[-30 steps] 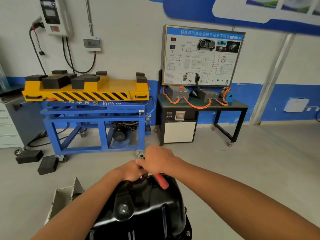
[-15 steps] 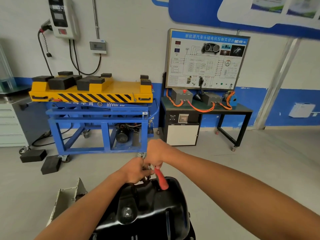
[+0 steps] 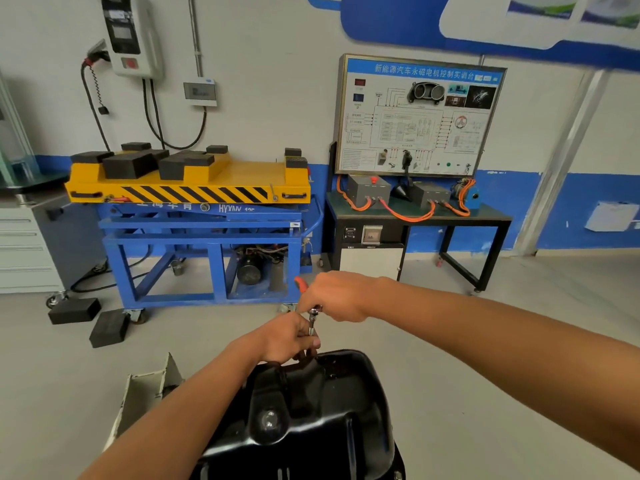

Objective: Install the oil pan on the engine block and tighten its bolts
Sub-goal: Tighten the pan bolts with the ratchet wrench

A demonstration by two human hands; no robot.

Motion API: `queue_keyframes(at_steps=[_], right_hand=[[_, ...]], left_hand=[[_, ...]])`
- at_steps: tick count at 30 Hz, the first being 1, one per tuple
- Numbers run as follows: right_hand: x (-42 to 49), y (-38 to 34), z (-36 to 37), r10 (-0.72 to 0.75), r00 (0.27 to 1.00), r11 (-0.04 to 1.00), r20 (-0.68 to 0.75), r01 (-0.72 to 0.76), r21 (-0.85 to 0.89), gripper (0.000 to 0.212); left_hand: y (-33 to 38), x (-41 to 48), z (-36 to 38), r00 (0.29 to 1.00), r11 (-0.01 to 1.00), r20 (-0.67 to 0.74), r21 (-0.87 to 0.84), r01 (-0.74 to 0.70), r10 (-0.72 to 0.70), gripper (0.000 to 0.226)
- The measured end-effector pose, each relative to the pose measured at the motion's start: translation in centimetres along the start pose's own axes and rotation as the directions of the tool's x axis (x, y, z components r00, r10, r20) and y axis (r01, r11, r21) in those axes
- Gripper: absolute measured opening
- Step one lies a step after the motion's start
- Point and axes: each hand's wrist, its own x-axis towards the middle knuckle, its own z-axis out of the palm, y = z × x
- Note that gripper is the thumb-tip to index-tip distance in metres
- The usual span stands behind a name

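The black oil pan (image 3: 311, 410) is sitting bottom-up at the lower middle of the view, its rounded sump facing the camera. Whatever it is resting on is hidden beneath it.

At the pan's far edge, the left hand (image 3: 285, 337) is curling its fingers round a thin metal extension (image 3: 312, 323) that is standing upright. The lower end of the extension is disappearing behind those fingers, so where it is meeting the pan cannot be told.

Just above the left hand, the right hand (image 3: 337, 296) is closing in a fist round the handle of a ratchet (image 3: 315, 310). The ratchet's head is sitting on top of the extension. The tip of its red grip (image 3: 300, 284) is poking out of the fist, up and to the left. Both forearms are reaching in over the pan from the near side.

Left of the pan, a grey open tray (image 3: 145, 386) is lying on the floor (image 3: 485, 341). Beyond the pan and to its left, a blue lift cart (image 3: 194, 233) with a yellow top is standing against the wall, with two black blocks (image 3: 74, 310) lying on the floor beside its wheels. Beyond the pan and to its right, a black table (image 3: 491, 216) is carrying grey boxes with orange cables, and a wiring board (image 3: 415, 116) is standing upright behind them.
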Motion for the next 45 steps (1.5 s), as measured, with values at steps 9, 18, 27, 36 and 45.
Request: queue_keyframes(at_steps=[9, 18, 27, 36, 45], right_hand=[[-0.5, 1.1, -0.1, 0.120, 0.990, 0.988, 0.069, -0.126, 0.087, 0.025], [0.7, -1.3, -0.4, 0.376, 0.918, 0.898, 0.123, -0.394, 0.195, 0.044], [1.6, -2.1, 0.1, 0.269, 0.954, 0.963, 0.133, -0.270, -0.012, 0.026], [0.2, -0.3, -0.7, 0.138, 0.987, 0.989, 0.085, -0.132, -0.072, 0.008], [0.4, -0.1, 0.4, 0.015, 0.999, 1.000, 0.041, -0.015, 0.014, 0.031]], left_hand=[[-0.5, 0.5, 0.3, 0.999, 0.999, -0.019, -0.019, 0.032, -0.032, 0.025], [-0.3, 0.3, 0.5, 0.996, 1.000, -0.091, 0.005, 0.017, -0.017, 0.033], [0.0, 0.1, 0.1, 0.997, 0.997, -0.070, 0.072, 0.024, -0.019, 0.022], [0.5, 0.4, 0.0, 0.999, 0.997, 0.034, 0.080, -0.012, 0.009, 0.014], [0.1, 0.1, -0.2, 0.998, 0.995, 0.068, 0.095, 0.003, -0.009, 0.019]])
